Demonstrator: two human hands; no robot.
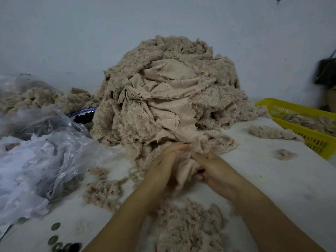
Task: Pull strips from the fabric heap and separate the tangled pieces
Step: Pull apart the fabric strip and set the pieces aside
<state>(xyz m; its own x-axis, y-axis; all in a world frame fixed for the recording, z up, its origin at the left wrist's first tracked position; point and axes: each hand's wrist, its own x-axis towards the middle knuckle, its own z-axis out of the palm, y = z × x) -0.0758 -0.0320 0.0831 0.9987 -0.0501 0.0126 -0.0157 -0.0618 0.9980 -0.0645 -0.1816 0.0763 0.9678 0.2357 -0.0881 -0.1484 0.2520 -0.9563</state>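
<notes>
Head, strip btwn left hand, right hand

one fabric heap, two hands, one basket

I see the fabric heap at 12 o'clock as matt beige cloth, shaggy and frayed on one face, smooth and woven on the other. At 9 o'clock the bag is thin, glossy, crinkled plastic. The basket at 3 o'clock is hard yellow plastic, and the worktop looks matt white.
</notes>
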